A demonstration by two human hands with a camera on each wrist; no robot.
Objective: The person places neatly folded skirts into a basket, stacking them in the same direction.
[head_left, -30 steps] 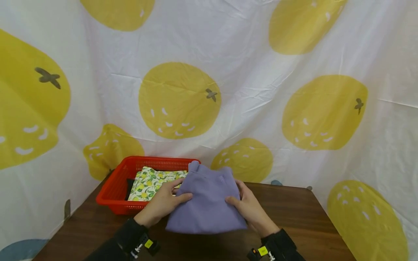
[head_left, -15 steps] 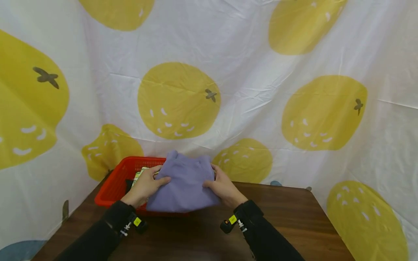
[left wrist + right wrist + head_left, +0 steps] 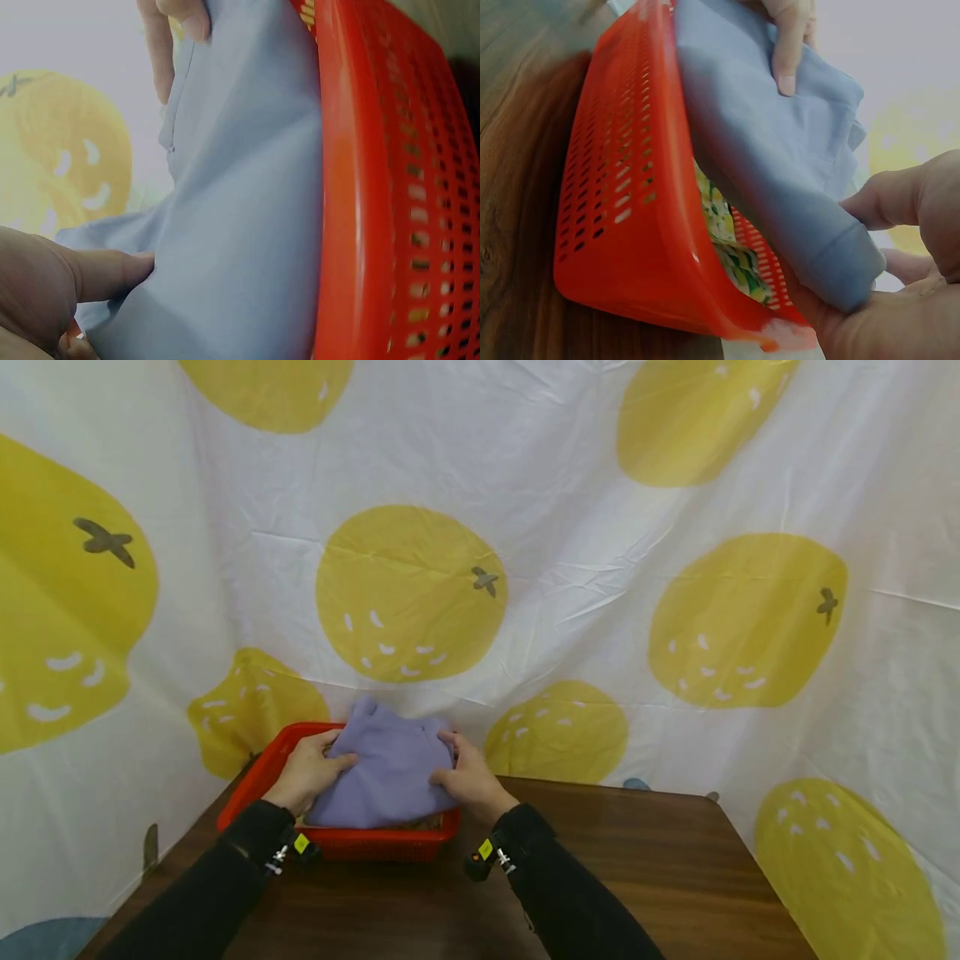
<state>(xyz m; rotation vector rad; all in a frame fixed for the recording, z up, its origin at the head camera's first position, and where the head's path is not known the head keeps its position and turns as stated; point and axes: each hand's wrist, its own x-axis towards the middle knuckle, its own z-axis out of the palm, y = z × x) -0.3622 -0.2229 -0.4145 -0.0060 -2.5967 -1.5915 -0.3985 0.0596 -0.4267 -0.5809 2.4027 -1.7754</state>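
A folded lavender garment (image 3: 386, 768), its exact kind hard to tell, is held over the red plastic basket (image 3: 375, 843). My left hand (image 3: 306, 772) grips its left side, thumb on top and fingers beneath. On the opposite side my right hand (image 3: 471, 779) pinches the folded edge between thumb and fingers, as the right wrist view shows. Under the garment, inside the basket, lies a lemon-print cloth (image 3: 739, 266), mostly covered in the head view. The garment's lower edge is close to the basket's near rim.
The basket stands at the back left of a dark wooden table (image 3: 600, 868). Behind and beside the table hangs a white curtain (image 3: 570, 610) printed with large yellow fruit. Each wrist carries a small black camera (image 3: 480, 860).
Both hands have carried the lavender garment left and away from me, from beside the basket to over it. It now covers most of the lemon-print cloth.
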